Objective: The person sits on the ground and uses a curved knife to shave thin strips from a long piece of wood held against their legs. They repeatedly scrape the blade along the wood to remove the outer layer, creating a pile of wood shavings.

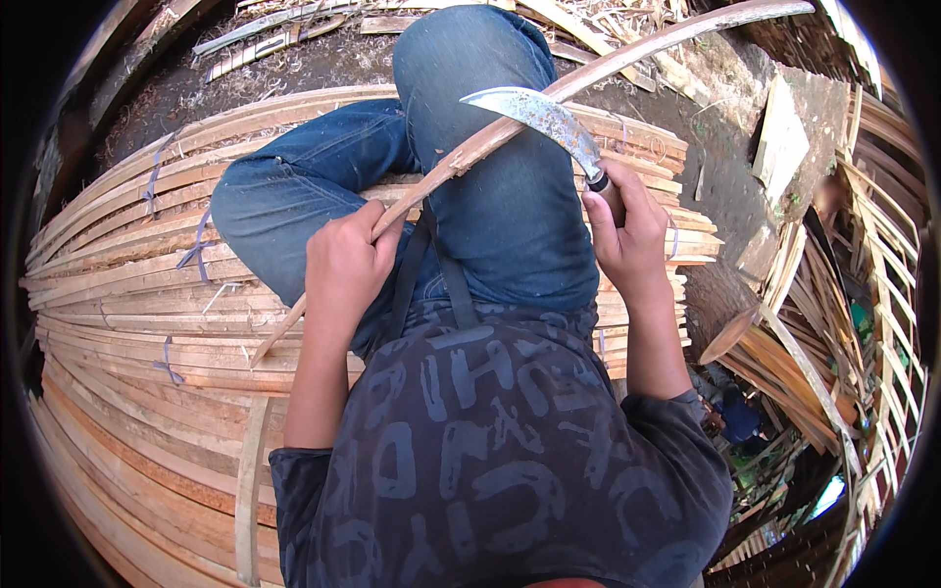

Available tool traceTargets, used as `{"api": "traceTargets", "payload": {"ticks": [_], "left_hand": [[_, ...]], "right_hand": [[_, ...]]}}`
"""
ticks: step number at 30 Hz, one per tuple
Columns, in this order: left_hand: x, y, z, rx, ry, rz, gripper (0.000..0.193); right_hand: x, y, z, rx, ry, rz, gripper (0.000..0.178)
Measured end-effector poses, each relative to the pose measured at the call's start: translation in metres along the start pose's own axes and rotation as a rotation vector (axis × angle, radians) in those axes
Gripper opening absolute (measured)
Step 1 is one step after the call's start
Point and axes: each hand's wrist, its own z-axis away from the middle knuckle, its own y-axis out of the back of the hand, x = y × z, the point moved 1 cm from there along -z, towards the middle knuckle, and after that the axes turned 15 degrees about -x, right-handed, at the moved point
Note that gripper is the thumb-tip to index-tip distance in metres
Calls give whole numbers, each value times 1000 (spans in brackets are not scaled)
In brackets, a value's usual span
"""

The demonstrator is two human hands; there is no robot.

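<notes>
Stick (470,152) sits clamped in the left hand (350,257), its thin tail slanting below that fist, its thicker length stretching up-right beyond; there a sickle (549,113), handle clasped in the right hand (634,227), crosses it.

Bundled wooden slats (118,318) beside a log (718,299)

Between the hands (349,257), space over the thigh (520,240) is open — ahead, stick (459,161) and curved knife (551,113) cross the way.

Bright daylight, fisheye-bowed edges, black corners
</notes>
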Motion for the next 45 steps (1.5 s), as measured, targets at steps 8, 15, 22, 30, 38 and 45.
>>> {"api": "traceTargets", "payload": {"ticks": [8, 15, 22, 30, 38, 45], "left_hand": [[-3, 0, -2, 30, -44, 64, 34], [-8, -1, -2, 15, -25, 73, 31], [-6, -1, -1, -26, 31, 73, 32], [-6, 2, -2, -44, 47, 45, 33], [-7, 3, -3, -47, 39, 22, 32], [-13, -1, 0, 20, -62, 77, 33]], "right_hand": [[4, 6, 2, 36, -70, 147, 27], [10, 23, -4, 158, -208, 230, 23], [12, 39, -4, 196, -207, 297, 22], [-28, -8, 5, -20, -136, 114, 24], [-17, -2, -1, 41, -96, 246, 23], [18, 34, -11, 222, -197, 398, 22]]}}
